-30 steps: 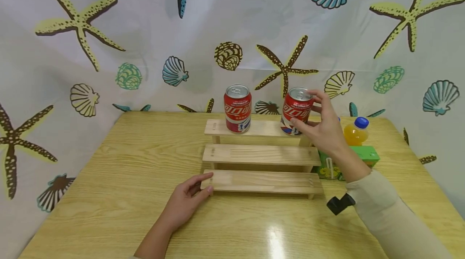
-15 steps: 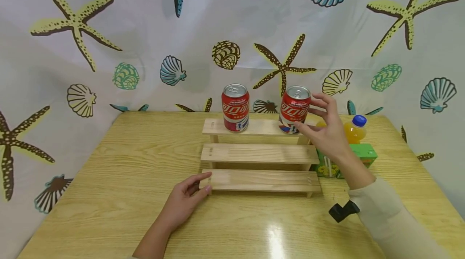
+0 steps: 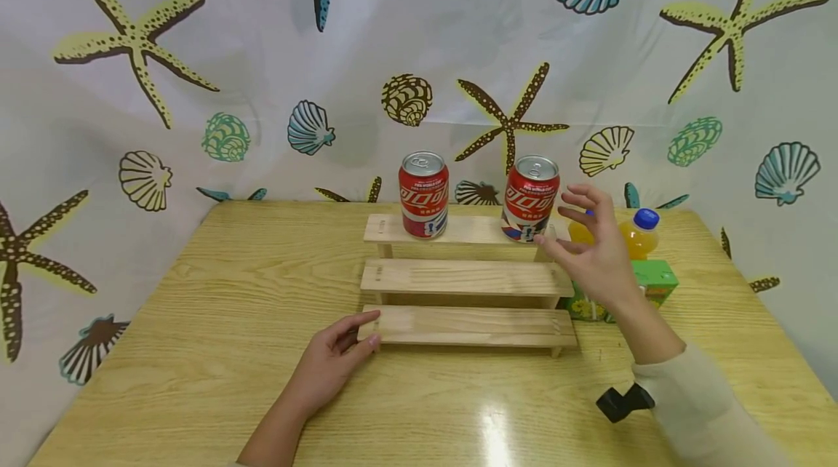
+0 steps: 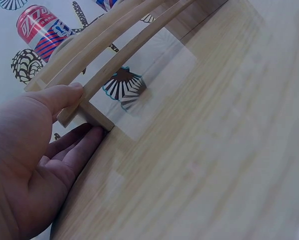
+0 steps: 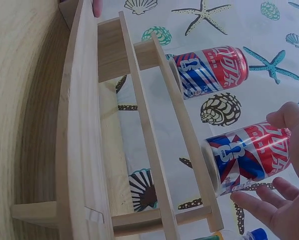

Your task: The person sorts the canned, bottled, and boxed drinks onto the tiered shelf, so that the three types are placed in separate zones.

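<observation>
Two red Coca-Cola cans stand upright on the top step of a three-tier wooden rack. One can is near the left end of that step, the other can near the right end. Just right of the second can is my right hand, its fingers spread and loosely bent, holding nothing. In the right wrist view, the fingertips are close beside that can; whether any still touches it I cannot tell. My left hand holds the left end of the lowest step, thumb and fingers around its corner.
Behind my right hand, at the rack's right side, are orange drink bottles with blue caps and green drink cartons, partly hidden. A curtain with starfish and shells hangs behind the wooden table.
My right hand has let go of the right can and drawn back to the right and slightly down. That can, tilted a second ago, now stands upright. My left hand keeps its place.
</observation>
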A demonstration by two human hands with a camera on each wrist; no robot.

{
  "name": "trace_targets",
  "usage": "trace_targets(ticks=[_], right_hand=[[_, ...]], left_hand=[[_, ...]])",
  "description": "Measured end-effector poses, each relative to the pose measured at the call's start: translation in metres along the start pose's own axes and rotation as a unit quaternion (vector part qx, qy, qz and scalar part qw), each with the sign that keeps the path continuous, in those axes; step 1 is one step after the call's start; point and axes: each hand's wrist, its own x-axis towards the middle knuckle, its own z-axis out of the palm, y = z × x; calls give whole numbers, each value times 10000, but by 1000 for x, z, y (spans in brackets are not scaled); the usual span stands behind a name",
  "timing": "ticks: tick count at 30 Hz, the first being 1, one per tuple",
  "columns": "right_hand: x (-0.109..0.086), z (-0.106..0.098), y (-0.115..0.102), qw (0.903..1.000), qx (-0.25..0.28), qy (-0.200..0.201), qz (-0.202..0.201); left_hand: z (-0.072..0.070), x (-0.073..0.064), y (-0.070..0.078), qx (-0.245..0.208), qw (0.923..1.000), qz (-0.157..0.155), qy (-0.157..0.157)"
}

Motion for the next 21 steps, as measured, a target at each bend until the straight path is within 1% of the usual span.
trace_targets(ticks=[6, 13, 17, 21], right_hand=[[-7, 1, -1, 9999, -102, 18, 0], [-16, 3, 1, 9996, -204, 17, 194], [-21, 4, 4, 9992, -296, 14, 262], [-26, 3, 7, 9991, -279, -11, 311]], left_hand=[[0, 0, 0, 31, 10000, 37, 10], [1, 0, 1, 17, 10000, 36, 18], [0, 0, 0, 45, 10000, 30, 41], [0, 1, -2, 105, 9999, 68, 44]])
